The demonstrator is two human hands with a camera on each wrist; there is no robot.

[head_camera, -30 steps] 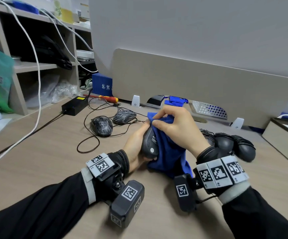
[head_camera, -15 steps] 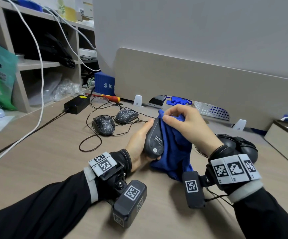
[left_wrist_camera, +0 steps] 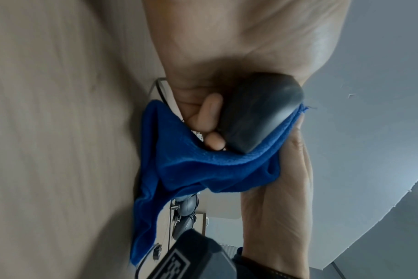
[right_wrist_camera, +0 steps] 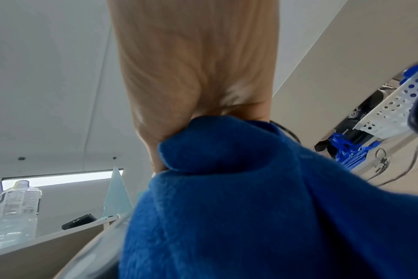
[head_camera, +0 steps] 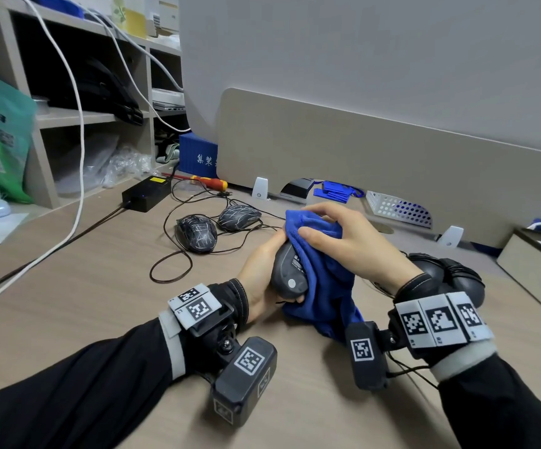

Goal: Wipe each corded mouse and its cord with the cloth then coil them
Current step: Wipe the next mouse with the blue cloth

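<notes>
Head view: left hand [head_camera: 262,273] grips mouse [head_camera: 287,273] above counter [head_camera: 101,286] middle; right hand [head_camera: 343,241], clamped on cloth [head_camera: 324,286], has slid up toward its nose. Wiping continues; cord, coiling pending.

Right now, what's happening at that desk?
A person is cleaning corded mice. The left hand holds a dark mouse turned underside up, while the right hand grips a blue cloth and rubs it against the mouse. Two patterned mice lie farther back on the desk with their cords loose and uncoiled. More dark mice lie behind the right wrist.
</notes>
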